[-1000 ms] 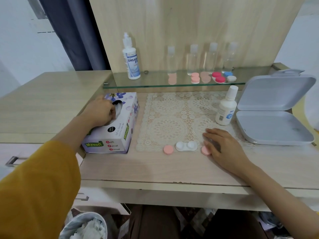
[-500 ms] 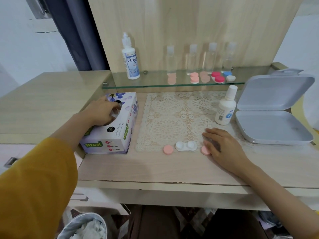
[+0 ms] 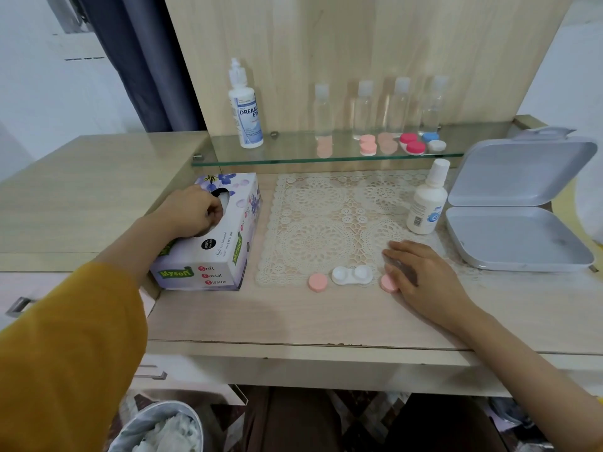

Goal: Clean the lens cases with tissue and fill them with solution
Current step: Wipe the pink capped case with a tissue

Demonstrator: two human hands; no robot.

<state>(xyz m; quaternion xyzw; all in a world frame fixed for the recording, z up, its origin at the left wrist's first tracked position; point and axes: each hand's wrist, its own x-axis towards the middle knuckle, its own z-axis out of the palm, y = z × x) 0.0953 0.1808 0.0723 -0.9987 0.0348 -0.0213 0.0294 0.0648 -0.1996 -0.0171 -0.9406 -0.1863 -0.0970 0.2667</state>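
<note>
Movement is confined to the left hand [image 3: 192, 212]: 1 second ago it lay over the slot of the purple flowered cardboard tissue box [image 3: 212, 259], just left of the cream lace mat [image 3: 326, 220]; now its fingers curl into that slot, though whether they pinch a sheet I cannot tell (none has come clear). The right hand [image 3: 424, 275] stays flat, fingers straight, at the mat's front right corner, touching 1 round pink cap [image 3: 387, 284]. The open white plastic lens case [image 3: 352, 275] sits on the mat's front edge, judged still unwiped; the white solution bottle [image 3: 427, 207] stands on the mat's right side.
</note>
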